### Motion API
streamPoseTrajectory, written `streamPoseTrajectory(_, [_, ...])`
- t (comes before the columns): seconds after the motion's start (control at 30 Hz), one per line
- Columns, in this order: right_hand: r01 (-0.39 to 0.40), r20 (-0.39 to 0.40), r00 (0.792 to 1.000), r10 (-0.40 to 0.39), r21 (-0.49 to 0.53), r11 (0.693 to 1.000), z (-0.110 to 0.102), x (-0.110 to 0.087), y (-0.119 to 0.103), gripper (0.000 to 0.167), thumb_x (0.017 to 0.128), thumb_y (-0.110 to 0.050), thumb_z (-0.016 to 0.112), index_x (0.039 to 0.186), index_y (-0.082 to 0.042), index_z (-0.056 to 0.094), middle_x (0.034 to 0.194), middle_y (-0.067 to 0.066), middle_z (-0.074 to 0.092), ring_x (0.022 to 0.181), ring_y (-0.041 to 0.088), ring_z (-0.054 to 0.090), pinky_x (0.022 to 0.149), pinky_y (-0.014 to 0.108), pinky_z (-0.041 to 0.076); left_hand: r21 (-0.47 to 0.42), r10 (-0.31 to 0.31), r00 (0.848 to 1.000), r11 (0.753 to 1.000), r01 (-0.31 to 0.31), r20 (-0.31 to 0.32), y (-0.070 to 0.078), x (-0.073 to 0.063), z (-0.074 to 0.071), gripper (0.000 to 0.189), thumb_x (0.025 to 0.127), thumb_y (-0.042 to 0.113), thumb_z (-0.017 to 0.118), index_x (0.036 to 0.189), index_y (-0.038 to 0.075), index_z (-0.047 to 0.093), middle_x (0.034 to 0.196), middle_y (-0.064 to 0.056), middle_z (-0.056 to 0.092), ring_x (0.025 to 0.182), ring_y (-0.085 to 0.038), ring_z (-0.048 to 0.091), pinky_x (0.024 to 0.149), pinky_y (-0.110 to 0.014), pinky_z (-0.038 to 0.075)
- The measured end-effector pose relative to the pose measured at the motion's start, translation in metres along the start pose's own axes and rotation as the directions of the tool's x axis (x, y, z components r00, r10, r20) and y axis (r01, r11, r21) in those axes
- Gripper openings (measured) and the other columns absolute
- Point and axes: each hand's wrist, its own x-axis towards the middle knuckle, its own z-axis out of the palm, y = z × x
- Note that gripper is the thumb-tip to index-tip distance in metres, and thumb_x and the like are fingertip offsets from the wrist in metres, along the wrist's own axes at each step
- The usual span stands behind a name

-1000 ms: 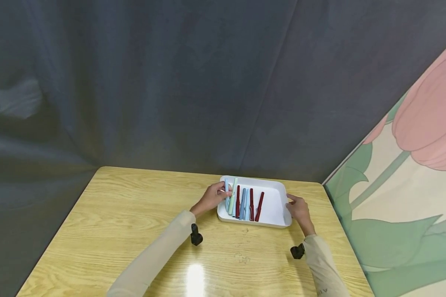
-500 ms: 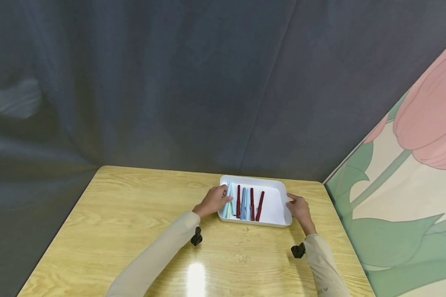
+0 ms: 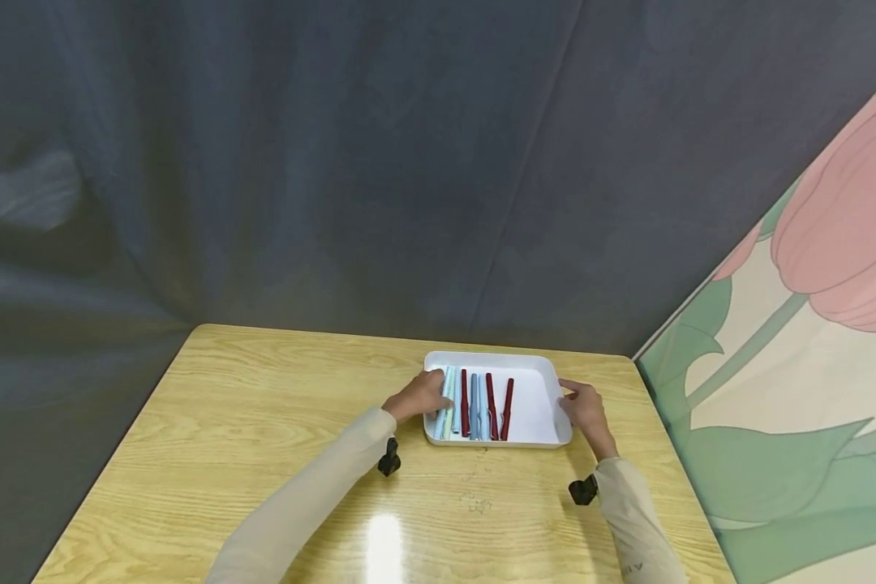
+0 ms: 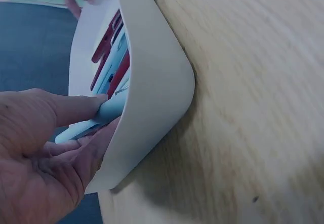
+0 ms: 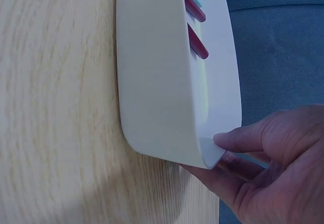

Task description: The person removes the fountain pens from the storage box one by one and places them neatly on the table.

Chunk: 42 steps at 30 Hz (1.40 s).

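A white tray (image 3: 533, 443) holds a row of capped pens lying side by side. At its left end my left hand (image 3: 418, 396) reaches over the wall and pinches a light blue pen (image 4: 112, 108) between thumb and fingers. A pale green pen (image 3: 448, 423) lies close to that hand, partly hidden by it. Further right are dark red pens (image 3: 507, 410), a grey-blue pen (image 3: 474, 405) and more light blue ones. My right hand (image 3: 586, 408) grips the tray's right wall, thumb inside and fingers outside, as the right wrist view shows.
The tray stands on a wood-grain table (image 3: 277, 389) near its back edge. A dark curtain (image 3: 380, 203) hangs behind. On the right rises a wall panel (image 3: 788, 389) with a flower print. Black wrist cameras (image 3: 389, 458) sit on both sleeves.
My left hand has lowered the light blue pen among the pens at the tray's left end. The tray has shifted slightly left and toward me, with my right hand still on its wall.
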Motion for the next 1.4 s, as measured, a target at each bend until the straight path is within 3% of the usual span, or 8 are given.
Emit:
streamPoseTrajectory(0.13, [0.002, -0.015, 1.0, -0.002, -0.007, 1.0, 0.0, 0.001, 0.001, 0.044, 0.097, 0.005, 0.057, 0.141, 0.011, 0.058, 0.115, 0.038, 0.067, 0.093, 0.043, 0.07, 0.061, 0.031, 0.055, -0.035, 0.005, 0.998, 0.999, -0.007, -0.056, 0.0, 0.001, 0.002, 0.022, 0.1, 0.005, 0.066, 0.116, -0.006, 0.056, 0.079, -0.006, 0.054, 0.06, -0.015, 0.051, 0.055, -0.024, 0.04])
streamPoseTrajectory(0.27, [0.004, -0.026, 1.0, -0.004, -0.012, 1.0, 0.001, 0.002, 0.003, 0.043, 0.096, 0.006, 0.058, 0.139, 0.012, 0.059, 0.115, 0.039, 0.067, 0.097, 0.046, 0.07, 0.063, 0.034, 0.057, -0.036, 0.082, 0.994, 0.996, -0.085, -0.077, -0.001, 0.003, 0.005, 0.026, 0.101, 0.002, 0.058, 0.125, -0.008, 0.052, 0.076, -0.004, 0.044, 0.06, -0.014, 0.041, 0.056, -0.026, 0.036])
streamPoseTrajectory(0.5, [-0.006, -0.008, 1.0, 0.005, -0.008, 1.0, 0.001, -0.001, 0.005, 0.044, 0.097, 0.004, 0.058, 0.14, 0.011, 0.058, 0.111, 0.037, 0.07, 0.084, 0.037, 0.071, 0.058, 0.03, 0.053, -0.071, 0.161, 0.982, 0.983, -0.168, -0.103, -0.009, 0.002, 0.012, 0.014, 0.103, 0.006, 0.062, 0.109, -0.005, 0.055, 0.07, 0.0, 0.044, 0.056, -0.01, 0.04, 0.054, -0.022, 0.035])
streamPoseTrajectory(0.67, [-0.014, -0.007, 1.0, 0.014, -0.004, 1.0, 0.001, -0.003, 0.004, 0.044, 0.098, 0.003, 0.058, 0.141, 0.01, 0.058, 0.112, 0.037, 0.069, 0.085, 0.036, 0.071, 0.055, 0.028, 0.051, 0.094, 0.236, 0.969, 0.969, -0.229, -0.067, -0.008, 0.0, 0.018, 0.012, 0.107, 0.011, 0.059, 0.106, -0.001, 0.056, 0.064, 0.001, 0.041, 0.053, -0.009, 0.037, 0.053, -0.022, 0.035])
streamPoseTrajectory(0.8, [-0.01, -0.005, 1.0, 0.01, 0.003, 1.0, 0.003, -0.002, 0.002, 0.044, 0.098, 0.002, 0.056, 0.142, 0.01, 0.058, 0.115, 0.038, 0.068, 0.091, 0.04, 0.071, 0.055, 0.029, 0.052, 0.177, 0.235, 0.971, 0.959, -0.222, -0.052, -0.005, -0.001, 0.02, 0.011, 0.109, 0.013, 0.056, 0.105, 0.004, 0.056, 0.066, 0.001, 0.043, 0.053, -0.01, 0.037, 0.053, -0.023, 0.034])
streamPoseTrajectory(0.97, [-0.001, -0.012, 1.0, 0.001, -0.001, 1.0, 0.004, -0.001, 0.001, 0.045, 0.097, 0.002, 0.055, 0.141, 0.01, 0.058, 0.116, 0.038, 0.068, 0.094, 0.044, 0.072, 0.056, 0.03, 0.053, -0.051, 0.175, 0.984, 0.983, -0.176, -0.037, -0.002, -0.003, 0.013, 0.012, 0.106, 0.011, 0.06, 0.108, -0.001, 0.06, 0.076, -0.001, 0.051, 0.059, -0.011, 0.041, 0.058, -0.024, 0.038])
streamPoseTrajectory(1.13, [0.009, -0.016, 1.0, -0.009, 0.006, 1.0, 0.004, -0.002, 0.002, 0.043, 0.097, 0.003, 0.055, 0.14, 0.012, 0.059, 0.115, 0.039, 0.068, 0.097, 0.047, 0.072, 0.056, 0.031, 0.055, -0.318, 0.114, 0.993, 0.941, -0.114, -0.019, -0.005, -0.003, 0.007, 0.018, 0.1, 0.012, 0.072, 0.109, -0.001, 0.064, 0.086, -0.008, 0.063, 0.057, -0.016, 0.058, 0.056, -0.031, 0.055])
streamPoseTrajectory(1.4, [0.013, -0.031, 0.999, -0.014, -0.009, 1.0, 0.006, -0.003, 0.002, 0.04, 0.098, 0.004, 0.057, 0.137, 0.011, 0.061, 0.116, 0.038, 0.068, 0.101, 0.049, 0.07, 0.063, 0.036, 0.058, -0.435, 0.069, 0.995, 0.896, -0.095, -0.076, -0.009, -0.001, 0.008, 0.017, 0.101, 0.013, 0.071, 0.112, 0.001, 0.065, 0.094, -0.011, 0.067, 0.065, -0.021, 0.068, 0.061, -0.037, 0.062])
